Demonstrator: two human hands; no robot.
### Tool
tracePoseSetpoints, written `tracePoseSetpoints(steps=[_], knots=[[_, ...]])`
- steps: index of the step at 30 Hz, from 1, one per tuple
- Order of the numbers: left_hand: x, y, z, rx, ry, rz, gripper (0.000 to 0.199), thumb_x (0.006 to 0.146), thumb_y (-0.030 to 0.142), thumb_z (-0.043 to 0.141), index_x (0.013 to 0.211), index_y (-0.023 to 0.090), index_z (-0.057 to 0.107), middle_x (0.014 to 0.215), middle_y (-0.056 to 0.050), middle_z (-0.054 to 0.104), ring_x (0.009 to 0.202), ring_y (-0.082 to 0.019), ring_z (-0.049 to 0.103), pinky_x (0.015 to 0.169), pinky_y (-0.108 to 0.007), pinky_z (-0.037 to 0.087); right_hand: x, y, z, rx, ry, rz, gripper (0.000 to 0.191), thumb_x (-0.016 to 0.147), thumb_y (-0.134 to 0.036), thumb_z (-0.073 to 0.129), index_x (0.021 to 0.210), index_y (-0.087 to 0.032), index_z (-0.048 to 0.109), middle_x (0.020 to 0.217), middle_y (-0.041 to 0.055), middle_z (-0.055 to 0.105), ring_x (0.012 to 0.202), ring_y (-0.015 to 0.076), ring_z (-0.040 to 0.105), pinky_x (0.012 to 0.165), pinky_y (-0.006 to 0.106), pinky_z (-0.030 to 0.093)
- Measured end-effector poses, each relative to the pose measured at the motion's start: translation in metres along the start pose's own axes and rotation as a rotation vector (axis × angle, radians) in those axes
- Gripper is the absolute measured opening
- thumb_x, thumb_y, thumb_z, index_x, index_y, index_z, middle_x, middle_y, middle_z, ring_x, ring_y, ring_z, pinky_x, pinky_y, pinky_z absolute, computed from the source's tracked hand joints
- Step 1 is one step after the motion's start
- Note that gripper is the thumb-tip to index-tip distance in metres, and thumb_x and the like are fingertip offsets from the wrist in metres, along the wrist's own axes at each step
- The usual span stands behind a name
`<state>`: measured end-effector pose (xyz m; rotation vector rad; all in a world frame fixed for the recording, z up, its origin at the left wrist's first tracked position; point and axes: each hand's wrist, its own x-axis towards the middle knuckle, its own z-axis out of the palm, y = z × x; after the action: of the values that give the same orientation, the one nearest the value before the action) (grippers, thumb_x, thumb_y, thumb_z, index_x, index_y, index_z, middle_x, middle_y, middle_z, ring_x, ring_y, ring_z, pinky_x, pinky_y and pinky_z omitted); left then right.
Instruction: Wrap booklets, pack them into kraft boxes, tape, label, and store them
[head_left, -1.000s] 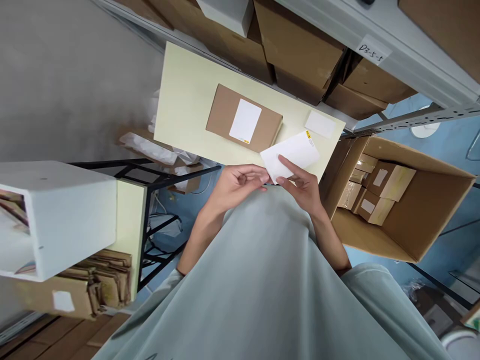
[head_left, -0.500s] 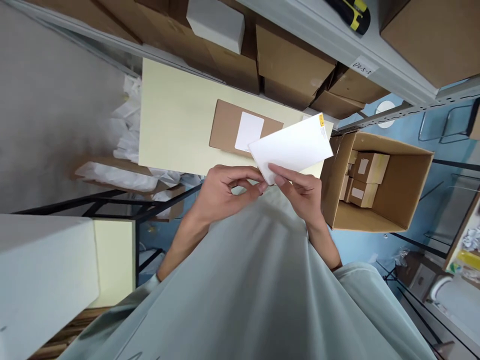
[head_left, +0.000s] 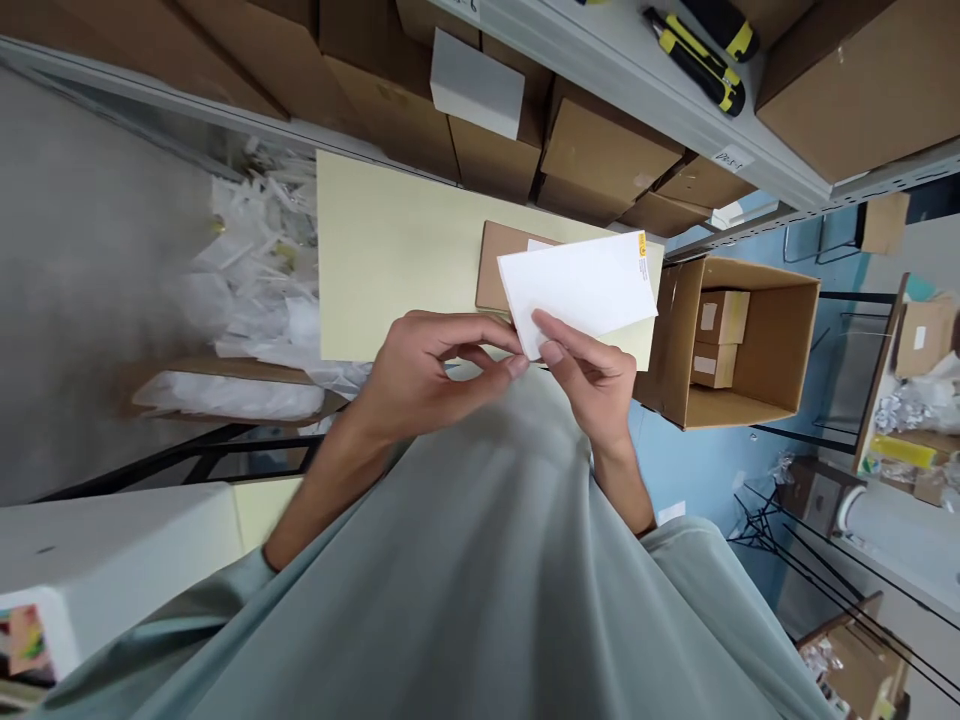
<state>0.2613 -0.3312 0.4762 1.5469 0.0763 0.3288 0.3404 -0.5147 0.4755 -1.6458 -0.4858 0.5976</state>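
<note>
the right hand [head_left: 596, 375] is holding a white card [head_left: 581, 280] over the near right part of the table [head_left: 397, 260], its thumb and fingers pinching the card's near left corner. the left hand [head_left: 442, 370] is hovering at the table's near edge, its thumb and forefinger curling almost together beside that same corner; whether they are gripping it, i cannot tell. a small yellow mark [head_left: 642, 245] is showing at the card's far right corner, and the card is hiding part of a brown box [head_left: 495, 268] lying on the table. right of the table, an open carton [head_left: 780, 335] is holding small boxes [head_left: 724, 318]. beyond the table's far edge, cardboard boxes [head_left: 607, 140] are standing in a row. left of the table, pale packing material [head_left: 262, 265] is lying in a heap.
</note>
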Motion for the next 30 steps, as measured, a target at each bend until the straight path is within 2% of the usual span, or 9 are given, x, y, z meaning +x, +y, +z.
tracePoseSetpoints(steps=[4, 6, 9, 11, 13, 15, 22, 27, 30], knots=[[-0.009, 0.003, -0.021, 0.006, -0.01, 0.054, 0.006, 0.091, 0.016, 0.079, 0.088, 0.021, 0.082, 0.083, 0.0, 0.083, 0.063, -0.011, 0.074, 0.06, -0.018, 0.065, -0.003, -0.003, 0.029, -0.001, 0.028, 0.008, 0.046, 0.104, -0.064, 0.07, 0.136, -0.032, 0.083, 0.128, 0.0011, 0.085, 0.126, 0.0279, 0.08, 0.111, 0.048, 0.068], [-0.014, 0.002, -0.03, 0.014, -0.008, 0.041, 0.005, 0.092, 0.018, 0.079, 0.088, 0.02, 0.082, 0.081, 0.0, 0.082, 0.062, -0.011, 0.073, 0.059, -0.018, 0.064, -0.005, -0.004, 0.041, -0.027, 0.043, 0.041, 0.049, 0.104, -0.065, 0.07, 0.138, -0.032, 0.081, 0.12, 0.0013, 0.087, 0.116, 0.0265, 0.083, 0.104, 0.046, 0.071], [-0.024, 0.001, -0.041, 0.027, 0.022, 0.004, 0.005, 0.093, 0.024, 0.079, 0.089, 0.02, 0.081, 0.078, 0.0, 0.079, 0.061, -0.012, 0.073, 0.06, -0.02, 0.064, -0.012, -0.007, 0.055, -0.109, 0.104, 0.077, 0.049, 0.105, -0.064, 0.068, 0.141, -0.032, 0.08, 0.089, -0.0012, 0.085, 0.085, 0.0204, 0.083, 0.089, 0.039, 0.072], [-0.029, 0.001, -0.048, 0.059, 0.043, -0.016, 0.007, 0.093, 0.027, 0.08, 0.088, 0.022, 0.08, 0.077, 0.001, 0.078, 0.061, -0.012, 0.072, 0.06, -0.021, 0.063, -0.018, -0.011, 0.063, -0.193, 0.158, 0.083, 0.046, 0.104, -0.062, 0.07, 0.137, -0.031, 0.081, 0.065, -0.0062, 0.072, 0.062, 0.0153, 0.074, 0.077, 0.033, 0.069], [-0.035, 0.004, -0.055, 0.12, 0.05, -0.016, 0.007, 0.091, 0.029, 0.079, 0.086, 0.025, 0.079, 0.078, 0.001, 0.076, 0.061, -0.012, 0.07, 0.058, -0.021, 0.061, -0.025, -0.017, 0.07, -0.274, 0.189, 0.073, 0.04, 0.102, -0.059, 0.075, 0.127, -0.03, 0.084, 0.052, -0.0107, 0.057, 0.049, 0.0115, 0.062, 0.069, 0.028, 0.063], [-0.04, 0.008, -0.06, 0.192, 0.047, -0.004, 0.009, 0.091, 0.03, 0.077, 0.084, 0.025, 0.078, 0.078, 0.001, 0.076, 0.064, -0.013, 0.068, 0.058, -0.022, 0.06, -0.03, -0.022, 0.077, -0.332, 0.203, 0.046, 0.034, 0.099, -0.057, 0.08, 0.117, -0.029, 0.085, 0.049, -0.0124, 0.049, 0.045, 0.0098, 0.055, 0.064, 0.025, 0.058], [-0.055, 0.008, -0.081, 0.34, 0.002, -0.002, 0.014, 0.095, 0.03, 0.068, 0.087, 0.022, 0.076, 0.082, -0.001, 0.073, 0.071, -0.014, 0.068, 0.062, -0.023, 0.06, -0.024, -0.023, 0.106, -0.361, 0.207, 0.035, 0.025, 0.101, -0.049, 0.073, 0.097, -0.025, 0.077, 0.05, -0.0125, 0.044, 0.046, 0.009, 0.048, 0.062, 0.024, 0.049], [-0.065, -0.008, -0.099, 0.375, -0.001, -0.055, 0.009, 0.092, 0.024, 0.066, 0.086, 0.022, 0.073, 0.084, -0.001, 0.072, 0.073, -0.014, 0.067, 0.063, -0.023, 0.058, -0.017, -0.013, 0.115, -0.261, 0.215, 0.127, 0.02, 0.095, -0.044, 0.071, 0.09, -0.026, 0.066, 0.05, -0.0136, 0.045, 0.044, 0.0097, 0.049, 0.055, 0.022, 0.046], [-0.068, -0.029, -0.112, 0.449, 0.046, -0.099, 0.007, 0.088, 0.022, 0.066, 0.086, 0.022, 0.072, 0.086, -0.001, 0.073, 0.076, -0.015, 0.068, 0.063, -0.024, 0.055, -0.015, -0.008, 0.109, -0.147, 0.267, 0.159, 0.018, 0.09, -0.043, 0.069, 0.088, -0.026, 0.062, 0.049, -0.0128, 0.05, 0.04, 0.0105, 0.052, 0.047, 0.022, 0.045]])
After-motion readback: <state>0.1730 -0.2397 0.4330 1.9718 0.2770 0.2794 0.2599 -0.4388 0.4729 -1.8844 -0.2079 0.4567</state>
